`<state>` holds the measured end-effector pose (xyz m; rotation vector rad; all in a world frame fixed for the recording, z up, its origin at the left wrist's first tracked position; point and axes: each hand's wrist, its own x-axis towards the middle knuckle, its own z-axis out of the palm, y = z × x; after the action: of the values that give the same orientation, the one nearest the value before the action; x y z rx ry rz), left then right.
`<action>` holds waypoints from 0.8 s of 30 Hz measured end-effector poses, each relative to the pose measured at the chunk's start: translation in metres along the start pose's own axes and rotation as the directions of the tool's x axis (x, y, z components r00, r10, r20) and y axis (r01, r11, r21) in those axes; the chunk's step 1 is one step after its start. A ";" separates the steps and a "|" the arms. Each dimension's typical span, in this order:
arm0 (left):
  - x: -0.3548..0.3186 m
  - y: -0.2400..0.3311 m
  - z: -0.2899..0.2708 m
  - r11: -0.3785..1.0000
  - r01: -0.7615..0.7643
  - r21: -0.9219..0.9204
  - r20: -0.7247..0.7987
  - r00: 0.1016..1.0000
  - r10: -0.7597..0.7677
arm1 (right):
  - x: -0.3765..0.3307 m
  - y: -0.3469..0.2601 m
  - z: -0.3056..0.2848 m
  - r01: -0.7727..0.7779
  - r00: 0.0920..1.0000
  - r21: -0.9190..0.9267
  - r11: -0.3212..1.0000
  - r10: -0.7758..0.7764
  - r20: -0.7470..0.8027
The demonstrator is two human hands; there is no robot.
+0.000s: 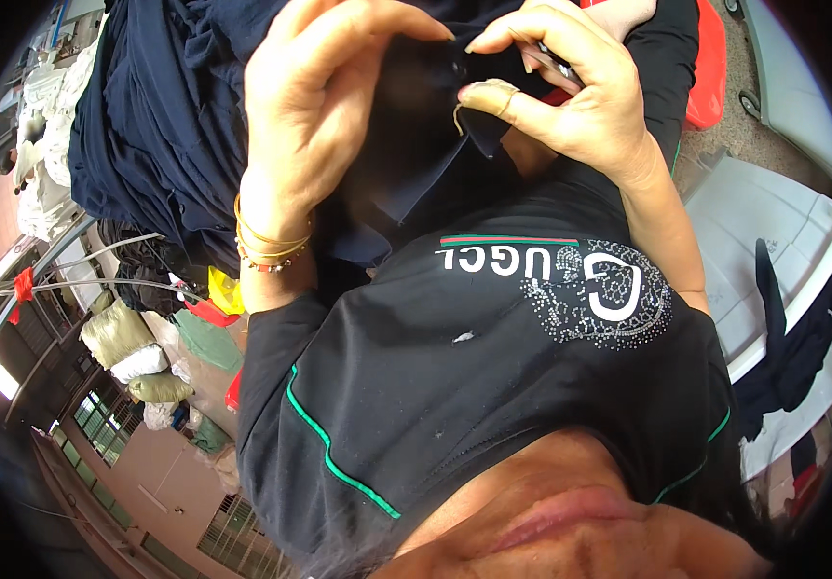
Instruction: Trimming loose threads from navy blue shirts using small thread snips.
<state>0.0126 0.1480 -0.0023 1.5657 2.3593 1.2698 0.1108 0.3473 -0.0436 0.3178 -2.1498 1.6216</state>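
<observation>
Dark navy cloth [416, 145], held up close to the chest between both hands, bunched at about 12 o'clock in the view. Left hand [314, 106] at 11 o'clock, fingers [377, 21] curled together and pinching a fold of the cloth at its upper edge. Right hand [570, 92] at 1 o'clock, thumb and forefinger pressed onto a corner of the same cloth, with a short pale loose thread [456, 120] hanging just below the thumb. Something thin and metallic, perhaps a small snipping tool [556, 66], tucked under the right fingers; too hidden to tell for sure.

Probably light, soft and limp: no stiffness to rely on, so any unheld part will sag and fold over itself. Surface looks matt rather than slick, so likely easy to keep in a pinch. Not fragile, though a knit of this kind may stretch or snag if pulled hard. Best taken by an edge or corner, two pinches set a little apart, keeping the stretch between them taut enough to see the thread.

More navy garments [160, 106] heaped at 10 o'clock, touching the held piece. Gold bangles [271, 241] on the left wrist. Grey plastic bin [782, 241] at 3 o'clock, red seat [710, 68] at 1 o'clock behind the right hand.
</observation>
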 end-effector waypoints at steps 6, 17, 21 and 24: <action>-0.012 -0.007 -0.010 0.993 0.071 0.095 -0.094 0.994 -0.062 | 0.006 0.000 0.011 -0.005 0.999 0.013 1.000 0.004 0.040; -0.020 0.011 -0.003 0.975 0.085 0.204 -0.133 0.989 -0.058 | -0.011 0.010 -0.004 -0.100 0.976 0.052 0.994 0.088 0.200; -0.005 0.034 -0.009 0.946 0.268 0.181 -0.097 0.962 -0.253 | -0.009 0.011 -0.002 -0.171 0.969 -0.018 0.985 0.172 0.178; -0.009 0.030 -0.006 0.943 0.257 0.212 -0.125 0.964 -0.234 | -0.002 0.010 -0.002 0.074 0.978 -0.143 0.987 -0.044 0.203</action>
<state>0.0367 0.1417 0.0175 1.2254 2.7415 1.0804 0.1085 0.3516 -0.0523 0.5114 -2.3717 1.4384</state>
